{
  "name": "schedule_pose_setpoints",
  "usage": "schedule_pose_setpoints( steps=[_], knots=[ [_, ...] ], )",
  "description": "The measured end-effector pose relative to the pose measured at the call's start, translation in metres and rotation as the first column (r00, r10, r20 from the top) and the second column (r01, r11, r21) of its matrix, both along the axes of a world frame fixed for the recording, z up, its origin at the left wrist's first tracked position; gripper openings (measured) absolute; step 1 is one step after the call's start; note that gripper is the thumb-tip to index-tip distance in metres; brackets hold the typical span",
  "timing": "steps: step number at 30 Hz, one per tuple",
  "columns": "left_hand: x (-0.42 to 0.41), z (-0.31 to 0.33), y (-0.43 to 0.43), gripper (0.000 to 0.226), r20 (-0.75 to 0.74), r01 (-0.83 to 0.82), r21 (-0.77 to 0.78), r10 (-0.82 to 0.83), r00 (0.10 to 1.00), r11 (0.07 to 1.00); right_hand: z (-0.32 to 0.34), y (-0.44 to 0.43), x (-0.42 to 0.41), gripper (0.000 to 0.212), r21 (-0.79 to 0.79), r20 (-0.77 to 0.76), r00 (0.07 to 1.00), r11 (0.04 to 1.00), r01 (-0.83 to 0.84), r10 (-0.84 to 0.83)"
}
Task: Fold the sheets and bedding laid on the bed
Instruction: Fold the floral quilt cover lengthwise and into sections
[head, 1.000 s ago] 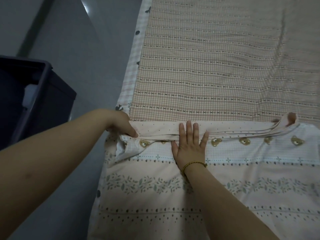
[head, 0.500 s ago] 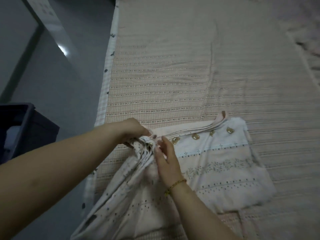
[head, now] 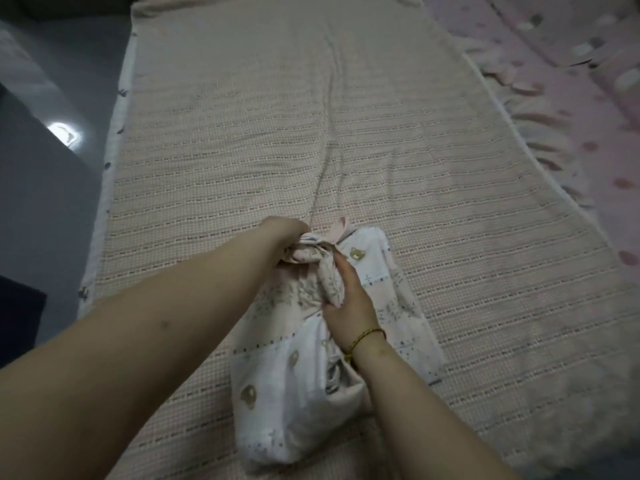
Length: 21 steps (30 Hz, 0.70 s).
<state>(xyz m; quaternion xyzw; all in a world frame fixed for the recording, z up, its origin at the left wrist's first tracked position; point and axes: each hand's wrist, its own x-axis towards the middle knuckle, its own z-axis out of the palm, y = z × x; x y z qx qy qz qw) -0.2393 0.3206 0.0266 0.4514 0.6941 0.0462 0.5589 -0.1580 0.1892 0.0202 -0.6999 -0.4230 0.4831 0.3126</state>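
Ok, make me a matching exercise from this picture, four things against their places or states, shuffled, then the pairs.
1 left hand
2 gold bracelet
3 pink spotted bedding
4 bear-print sheet

A worn behind the right hand
B bunched on the striped cover
C at the picture's far right
D gripping the sheet's far end

Pairs: 1-D, 2-A, 3-C, 4-B

Dim, soft-focus view with curved wide-angle edges; light glare point(head: 64, 133) reflects on the floor point(head: 41, 202).
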Motion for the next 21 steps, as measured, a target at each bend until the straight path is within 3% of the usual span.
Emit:
schedule_pose_setpoints(
  steps=[2, 4, 6, 8, 11, 14, 16, 18, 21],
  knots=[
    [0.028, 0.001, 0.008, 0.017, 0.042, -0.032, 0.052, 0.03, 0.999, 0.998, 0.0, 0.013, 0.042, 0.065, 0.034, -0.006, 0.999, 0.999, -0.041, 0.041],
    [0.059, -0.005, 0.019, 0.029, 0.121, -0.111, 0.083, 0.1, 0.988, 0.99, -0.003, 0.032, 0.085, 0.062, 0.003, 0.0, 0.998, 0.998, -0.059, 0.059],
    [0.07, -0.014, 0.024, 0.041, 0.188, -0.099, 0.06, 0.086, 0.978, 0.993, -0.014, 0.049, 0.116, 0.058, -0.089, 0.036, 0.995, 0.991, -0.095, 0.098],
    [0.075, -0.025, 0.02, 0.039, 0.223, -0.014, 0.077, -0.003, 0.975, 0.997, -0.029, 0.055, 0.137, 0.062, -0.221, 0.055, 0.987, 0.966, -0.134, 0.15],
    [0.064, -0.047, -0.001, 0.036, 0.028, 0.186, 0.298, -0.203, 0.979, 0.936, -0.053, 0.045, 0.145, 0.068, -0.307, 0.037, 0.99, 0.944, -0.122, 0.139],
    [0.047, -0.066, -0.023, 0.044, -0.401, 0.467, 0.561, -0.269, 0.875, 0.684, -0.069, 0.032, 0.137, 0.062, -0.229, 0.014, 0.998, 0.972, 0.061, -0.059],
    [0.034, -0.077, -0.029, 0.059, -0.622, 0.621, 0.465, -0.267, 0.736, 0.63, -0.075, 0.021, 0.129, 0.071, -0.232, 0.05, 0.997, 0.97, 0.067, -0.056],
    [0.024, -0.087, -0.028, 0.071, -0.721, 0.67, 0.281, -0.309, 0.62, 0.687, -0.08, 0.008, 0.124, 0.084, -0.314, 0.186, 0.978, 0.949, -0.033, 0.095],
    [0.02, -0.089, -0.017, 0.079, -0.724, 0.688, 0.237, -0.347, 0.596, 0.686, -0.082, -0.004, 0.126, 0.085, -0.345, 0.325, 0.938, 0.939, 0.001, 0.118]
  ],
)
